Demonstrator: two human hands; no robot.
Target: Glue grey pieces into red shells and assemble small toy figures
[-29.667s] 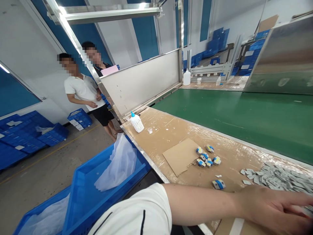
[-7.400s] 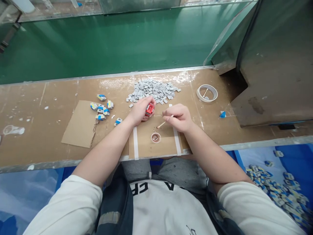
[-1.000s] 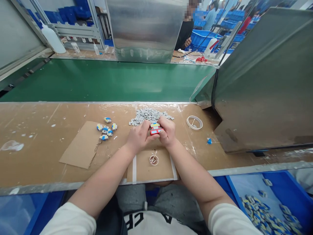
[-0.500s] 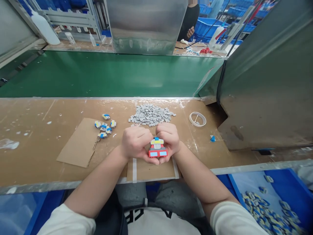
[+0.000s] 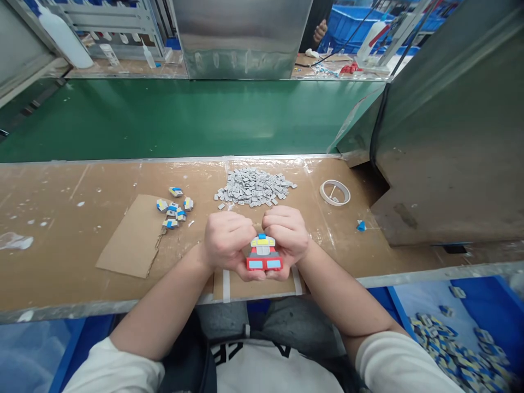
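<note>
Between my two hands, above the table's front edge, is a small red, white and grey toy piece [image 5: 264, 253] with light blue panels, a yellow stripe and a blue top. My left hand [image 5: 230, 243] grips its left side and my right hand [image 5: 286, 240] its right side, fingers curled and thumbs underneath. Just behind the hands lies a heap of small grey parts [image 5: 254, 186]. Several small white, blue and yellow pieces [image 5: 172, 210] rest to the left, some by the edge of a cardboard sheet [image 5: 131, 234].
A tape roll [image 5: 334, 192] and a blue scrap [image 5: 361, 226] lie on the right of the brown table [image 5: 53, 234]. A blue bin [image 5: 478, 305] of pieces is at lower right. Beyond the green strip [image 5: 204, 117], a person's hand [image 5: 320, 31] shows. A metal housing [image 5: 450, 136] stands right.
The view has shifted slightly. Both hands stay closed around the toy piece, which appears a little lower, and my right hand's knuckles have turned slightly outward.
</note>
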